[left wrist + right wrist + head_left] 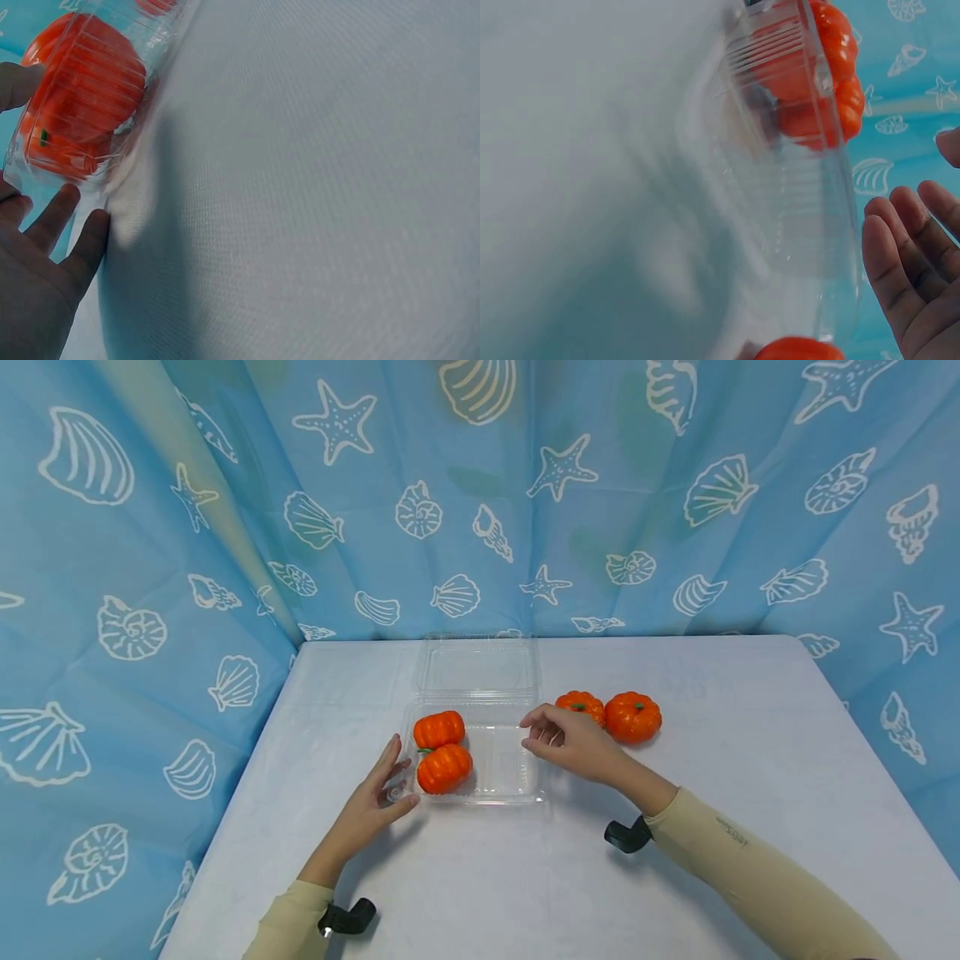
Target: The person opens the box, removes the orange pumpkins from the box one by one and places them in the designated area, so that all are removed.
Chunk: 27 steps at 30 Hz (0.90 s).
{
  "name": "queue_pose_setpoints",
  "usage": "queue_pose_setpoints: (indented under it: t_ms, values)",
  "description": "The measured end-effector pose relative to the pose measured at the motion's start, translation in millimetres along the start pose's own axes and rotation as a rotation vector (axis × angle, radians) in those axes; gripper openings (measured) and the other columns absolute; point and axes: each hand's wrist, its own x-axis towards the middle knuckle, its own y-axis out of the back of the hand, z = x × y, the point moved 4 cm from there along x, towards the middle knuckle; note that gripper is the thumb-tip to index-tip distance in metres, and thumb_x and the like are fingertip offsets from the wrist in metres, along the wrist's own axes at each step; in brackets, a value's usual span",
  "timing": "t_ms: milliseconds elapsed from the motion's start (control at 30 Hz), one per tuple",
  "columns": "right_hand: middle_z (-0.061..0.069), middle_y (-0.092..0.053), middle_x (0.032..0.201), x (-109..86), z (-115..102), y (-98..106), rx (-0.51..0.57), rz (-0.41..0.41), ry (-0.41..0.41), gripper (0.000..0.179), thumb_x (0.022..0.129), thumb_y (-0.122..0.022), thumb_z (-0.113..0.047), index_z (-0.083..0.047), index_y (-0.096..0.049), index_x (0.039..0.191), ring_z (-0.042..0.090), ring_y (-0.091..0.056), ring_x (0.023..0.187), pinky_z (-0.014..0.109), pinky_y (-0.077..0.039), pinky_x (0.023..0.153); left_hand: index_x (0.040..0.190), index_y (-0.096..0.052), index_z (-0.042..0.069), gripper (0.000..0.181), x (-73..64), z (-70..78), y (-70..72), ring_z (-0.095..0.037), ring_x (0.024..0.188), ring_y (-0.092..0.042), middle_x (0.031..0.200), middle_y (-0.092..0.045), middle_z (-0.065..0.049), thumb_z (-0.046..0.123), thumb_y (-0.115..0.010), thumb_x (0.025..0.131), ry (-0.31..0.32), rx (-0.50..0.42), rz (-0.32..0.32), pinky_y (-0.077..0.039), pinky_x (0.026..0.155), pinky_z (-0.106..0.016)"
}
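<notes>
A clear plastic clamshell box (pixel 501 764) lies with its lid flipped back on the table. In its left half sit two orange toy pumpkins, a rear pumpkin (pixel 438 729) and a front pumpkin (pixel 445 769), touching each other. My left hand (pixel 363 814) is at the box's left side, fingers spread and fairly straight; whether it touches the wall is hard to tell. By the box's right edge hovers my right hand (pixel 573 743), fingers loosely bent, nothing held. Behind it are two more pumpkins, one partly hidden pumpkin (pixel 580 704) and a rounder pumpkin (pixel 633 718).
The transparent lid (pixel 478 667) reaches toward the back edge of the white-covered table (pixel 720 735). A blue curtain (pixel 487 468) with white shells and starfish hangs behind and on the left. Black wrist-camera mounts (pixel 628 835) stick out below both wrists.
</notes>
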Motion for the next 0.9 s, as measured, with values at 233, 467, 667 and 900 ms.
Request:
queue_pose_setpoints:
  t_ms: [233, 467, 667, 900]
  values:
    - [-0.004, -0.065, 0.094, 17.4, -13, -10, 0.044, -0.048, 0.013, 0.028, 0.096, -0.071, -0.03, -0.012, -0.067, 0.117, 0.014, -0.063, 0.09, 0.028, -0.057, 0.08, 0.165, -0.018, 0.022, 0.092, -0.7, 0.4, 0.8, -0.032, 0.147, -0.039, 0.171, -0.012, -0.002, 0.019, -0.076, 0.092, 0.0, -0.007, 0.005, -0.041, 0.109, -0.06]
    - [-0.004, -0.066, 0.098, 35.2, -23, -22, 0.003, -0.093, -0.013, 0.036, 0.096, -0.072, -0.033, -0.008, -0.067, 0.121, 0.014, -0.063, 0.093, 0.028, -0.057, 0.082, 0.165, -0.017, 0.023, 0.092, -0.2, -0.1, 0.8, -0.032, 0.146, -0.039, 0.171, -0.012, 0.0, 0.02, -0.075, 0.093, 0.009, 0.006, 0.006, -0.041, 0.11, -0.059]
    - [-0.002, -0.066, 0.102, 48.3, -30, -34, -0.004, -0.148, -0.052, 0.04, 0.095, -0.072, -0.035, -0.008, -0.065, 0.125, 0.015, -0.063, 0.093, 0.027, -0.057, 0.081, 0.165, -0.017, 0.023, 0.092, -0.6, -0.4, 0.6, -0.032, 0.147, -0.038, 0.171, -0.011, -0.001, 0.019, -0.075, 0.093, 0.019, 0.001, 0.002, -0.039, 0.111, -0.059]
    - [-0.002, -0.066, 0.103, 56.0, -33, -50, 0.0, -0.216, -0.1, 0.047, 0.094, -0.072, -0.042, -0.008, -0.064, 0.124, 0.017, -0.062, 0.094, 0.028, -0.056, 0.08, 0.165, -0.018, 0.022, 0.092, -0.6, 1.5, 0.9, -0.032, 0.147, -0.038, 0.171, -0.012, -0.001, 0.019, -0.075, 0.092, 0.014, -0.014, -0.001, -0.038, 0.111, -0.06]
